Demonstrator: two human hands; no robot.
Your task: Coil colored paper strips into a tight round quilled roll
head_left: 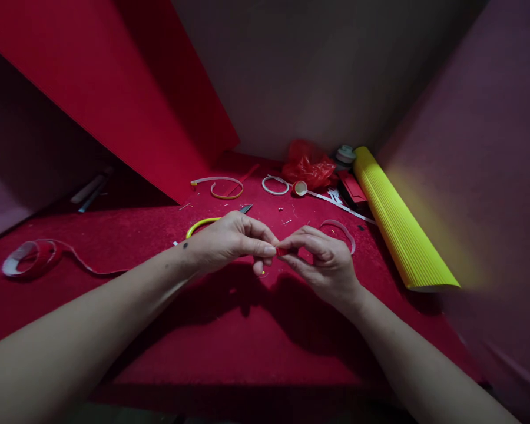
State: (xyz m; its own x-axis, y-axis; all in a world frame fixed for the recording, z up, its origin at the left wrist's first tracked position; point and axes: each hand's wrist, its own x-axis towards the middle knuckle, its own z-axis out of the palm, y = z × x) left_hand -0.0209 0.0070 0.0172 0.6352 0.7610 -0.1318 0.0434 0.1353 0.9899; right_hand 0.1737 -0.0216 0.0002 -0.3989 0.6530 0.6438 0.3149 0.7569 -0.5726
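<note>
Over the middle of the red-covered table, my left hand (241, 240) and my right hand (324, 259) meet at the fingertips. Between them is a small red piece (281, 251), pinched by the thumb and fingers of both hands; most of it is hidden, so I cannot make out its exact kind. Just behind my left hand lie scissors with a yellow handle (201, 225), their blade tips (246, 209) showing past the knuckles. A pale curved strip (342, 232) rests on the table behind my right hand.
A loosely coiled red strip with a white back (24, 259) lies at left. Curled strips (227, 196), a white ring (274, 185), a red plastic bag (307, 165) and a lidded jar (345, 154) sit behind. Yellow corrugated sheet (401, 224) is at right; a large red board (115, 76) leans left.
</note>
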